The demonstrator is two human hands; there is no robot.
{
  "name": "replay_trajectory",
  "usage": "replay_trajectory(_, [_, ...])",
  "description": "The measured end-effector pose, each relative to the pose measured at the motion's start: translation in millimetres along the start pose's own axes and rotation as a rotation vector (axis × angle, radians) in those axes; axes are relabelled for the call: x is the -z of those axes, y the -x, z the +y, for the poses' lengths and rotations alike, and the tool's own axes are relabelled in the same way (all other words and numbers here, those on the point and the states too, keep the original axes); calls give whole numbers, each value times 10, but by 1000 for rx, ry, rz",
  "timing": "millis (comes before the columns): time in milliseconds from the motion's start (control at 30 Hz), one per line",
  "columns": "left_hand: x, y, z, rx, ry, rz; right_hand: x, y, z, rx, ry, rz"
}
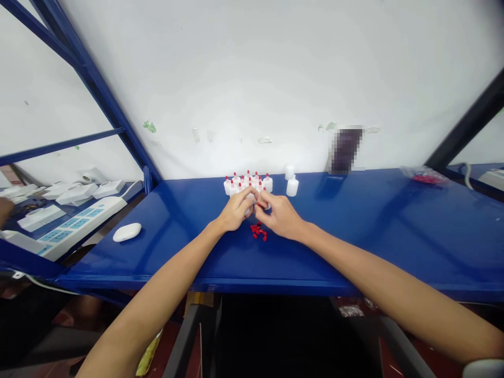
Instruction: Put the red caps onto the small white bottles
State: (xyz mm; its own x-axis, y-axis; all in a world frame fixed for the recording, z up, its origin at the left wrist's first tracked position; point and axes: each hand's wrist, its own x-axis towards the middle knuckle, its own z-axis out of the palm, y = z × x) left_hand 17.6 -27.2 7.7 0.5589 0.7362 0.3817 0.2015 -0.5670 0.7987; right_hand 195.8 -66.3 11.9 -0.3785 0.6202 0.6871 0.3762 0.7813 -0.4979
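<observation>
My left hand (236, 210) and my right hand (277, 215) meet over the blue table (354, 231), fingertips together around a small white bottle (251, 198) that is mostly hidden. The right fingers pinch something red at the bottle's top. Just behind the hands stands a cluster of several small white bottles with red caps (248, 182). A little pile of loose red caps (259, 231) lies on the table below the hands. Two uncapped white bottles (292, 185) stand to the right of the cluster.
A white oval object (126, 231) lies at the table's left. Power strips (79, 223) and white boxes fill a neighbouring bench at left. A clear bag with red pieces (425, 176) sits far right. A white wall backs the table.
</observation>
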Motion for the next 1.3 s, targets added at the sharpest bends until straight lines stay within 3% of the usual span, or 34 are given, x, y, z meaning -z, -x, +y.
replay_trajectory(100, [-31, -21, -30, 23, 157, 38, 52, -14, -17, -68, -76, 60])
replay_trajectory(233, [-44, -21, -28, 12, 213, 44, 31, -20, -28, -93, -109, 47])
replay_trajectory(400, [-34, 23, -4, 4, 169, -36, -77, -4, 12, -160, -155, 117])
replay_trajectory(567, [-4, 34, 27, -23, 80, -83, -98, 14, 39, -172, -155, 79])
replay_trajectory(833, [40, 19, 151, -14, -60, -191, -77, 33, 30, -81, 104, 15])
replay_trajectory(1033, [66, 15, 124, -33, -15, -22, -71, 66, -94, -119, -94, 31])
replay_trajectory(1167, [61, 13, 73, -25, 102, 153, -71, 78, -114, 11, -79, -45])
replay_trajectory(1300, [21, 8, 41, -22, 114, 141, -92, 62, -108, 70, 1, -132])
